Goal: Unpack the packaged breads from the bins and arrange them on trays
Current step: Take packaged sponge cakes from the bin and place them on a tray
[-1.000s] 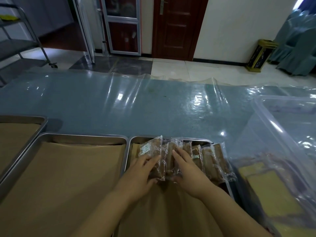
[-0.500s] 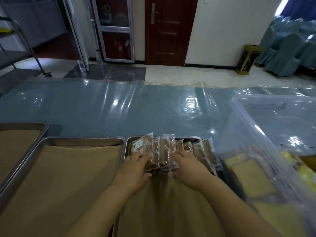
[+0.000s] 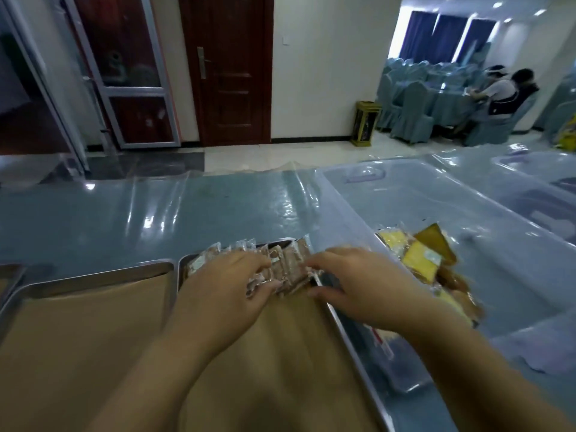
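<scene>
A row of packaged brown breads (image 3: 288, 265) stands on edge along the far end of the middle tray (image 3: 344, 333), which is lined with brown paper. My left hand (image 3: 223, 293) lies over the left part of the row, fingers on top and thumb under the wrappers, pinching them. My right hand (image 3: 361, 286) hovers over the tray's right rim, its relaxed fingertips touching the row's right end. A clear plastic bin (image 3: 339, 202) to the right holds several packaged yellow and brown breads (image 3: 419, 261).
Another paper-lined tray (image 3: 93, 275) lies to the left, and a third tray's corner (image 3: 9, 272) shows at the far left. Plastic sheeting covers the blue table (image 3: 124, 219). More clear bins (image 3: 536, 169) stand at the far right. People sit at a distant table (image 3: 501, 95).
My view has swung to the right, showing more of the bin. My right hand has slid to the row's right end, over the tray rim. My left hand stays on the packets.
</scene>
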{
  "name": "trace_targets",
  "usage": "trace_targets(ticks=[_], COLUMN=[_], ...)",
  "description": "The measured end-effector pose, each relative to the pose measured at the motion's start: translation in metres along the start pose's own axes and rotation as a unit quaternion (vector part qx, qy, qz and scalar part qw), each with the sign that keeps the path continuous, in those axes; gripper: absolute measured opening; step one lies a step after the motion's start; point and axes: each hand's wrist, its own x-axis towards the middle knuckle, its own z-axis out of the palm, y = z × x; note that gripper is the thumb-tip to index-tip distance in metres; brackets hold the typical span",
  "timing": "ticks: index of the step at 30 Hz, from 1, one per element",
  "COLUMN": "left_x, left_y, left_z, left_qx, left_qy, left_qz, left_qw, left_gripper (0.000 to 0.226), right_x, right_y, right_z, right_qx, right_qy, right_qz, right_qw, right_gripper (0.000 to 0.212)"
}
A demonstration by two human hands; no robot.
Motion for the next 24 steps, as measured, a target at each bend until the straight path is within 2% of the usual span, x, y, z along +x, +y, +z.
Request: trace_targets(ticks=[8,13,18,21,24], left_x=[0.021,0.051,0.094,0.121,0.143], left_y=[0.107,0.157,0.196,0.210,0.211], left_z=[-0.020,0.003,0.051,0.088,0.121], left_qx=[-0.020,-0.062,-0.005,0.076,0.136], left_qy=[-0.020,-0.063,-0.105,-0.174,-0.272], left_qz=[0.099,0.135,0.132,0.108,0.073], left_qw=[0.995,0.987,0.986,0.976,0.950], left_gripper=[0.033,0.035,0.035,0.034,0.031], right_x=[-0.061,-0.087,-0.094,-0.088,-0.077], right_y=[0.062,0.136,0.214,0.250,0.275], right_z=[-0.063,-0.073,-0.070,-0.067,-0.061], right_qx=[-0.008,-0.025,-0.053,-0.089,-0.127], right_qy=[0.061,0.050,-0.047,-0.120,-0.195], right_qz=[0.092,0.122,0.104,0.068,0.018], right_qw=[0.994,0.991,0.992,0.986,0.972], right_gripper=[0.036,0.034,0.038,0.040,0.042])
